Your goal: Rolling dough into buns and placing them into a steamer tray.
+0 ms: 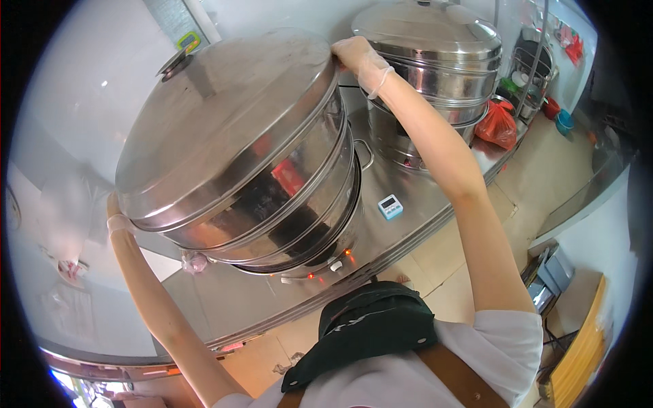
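Fingers of the left hand (117,219), gloved in thin clear plastic, are mostly hidden behind the lower left rim of the steamer tier (272,183); whether they curl round the rim cannot be told, only that the hand presses against it. Steamer tier is a wide stainless-steel pan with its lid (224,119) on, held tilted, left edge low and right edge high, above the lower tiers (320,234) that sit on the steel surface (231,299). Lid knob (175,62) shows near the upper left of the lid. Red indicator lights glow at the base of the stack (326,272). Fingers of the right hand (357,56), also gloved, are closed over the upper right rim of the lid, gripping it at the edge. A small blue and white timer (390,206) lies on the surface just right of the stack. Further right stands a second steamer stack (435,75), lidded, with a red plastic bag (498,124) beside it.
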### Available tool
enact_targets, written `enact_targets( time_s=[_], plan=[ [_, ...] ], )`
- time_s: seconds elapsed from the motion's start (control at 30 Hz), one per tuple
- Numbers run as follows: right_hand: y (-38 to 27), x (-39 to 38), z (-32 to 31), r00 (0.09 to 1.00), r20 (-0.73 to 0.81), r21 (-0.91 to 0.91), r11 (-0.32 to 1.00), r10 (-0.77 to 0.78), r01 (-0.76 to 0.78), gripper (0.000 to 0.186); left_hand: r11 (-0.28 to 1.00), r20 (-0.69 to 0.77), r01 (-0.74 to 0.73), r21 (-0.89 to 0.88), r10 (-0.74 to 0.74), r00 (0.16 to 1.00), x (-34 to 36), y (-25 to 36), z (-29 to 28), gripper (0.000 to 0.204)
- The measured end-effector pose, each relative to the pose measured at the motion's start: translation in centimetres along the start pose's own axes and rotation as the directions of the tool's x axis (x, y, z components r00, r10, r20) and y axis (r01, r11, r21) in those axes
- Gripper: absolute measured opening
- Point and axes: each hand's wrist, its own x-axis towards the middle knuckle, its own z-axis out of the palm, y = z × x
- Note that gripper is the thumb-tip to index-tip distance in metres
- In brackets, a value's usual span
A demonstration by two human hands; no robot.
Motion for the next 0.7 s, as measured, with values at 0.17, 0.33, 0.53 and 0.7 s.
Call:
enact_targets(
  time_s=[0.17, 0.33, 0.53, 0.7],
  plan=[
    [-1.0, -0.1, -1.0, 0.974, 0.081, 0.324, 0.918, 0.213, -0.228, 0.020, 0.994, 0.007, 0.033, -0.101, -0.032, 0.999, -2.6, 1.2, 2.0, 0.039],
    [1.1, 1.0, 0.9, 0.999, -0.003, -0.020, 0.999, -0.034, 0.034, 0.018, 0.947, 0.008, 0.061, -0.316, -0.062, 0.998, -5.1, 2.3, 3.4, 0.034],
    [5.9, 2.9, 7.2, 0.964, -0.264, 0.314, 0.942, -0.030, 0.115, 0.028, 0.996, 0.178, -0.090, -0.030, 0.094, 0.980, -7.7, 3.5, 5.3, 0.034],
    [4.6, 1.7, 7.0, 0.912, 0.175, 0.981, 0.010, 0.372, -0.192, 0.029, 0.991, 0.022, -0.125, -0.045, 0.126, 0.992, -9.0, 4.3, 7.1, 0.032]
  ],
)
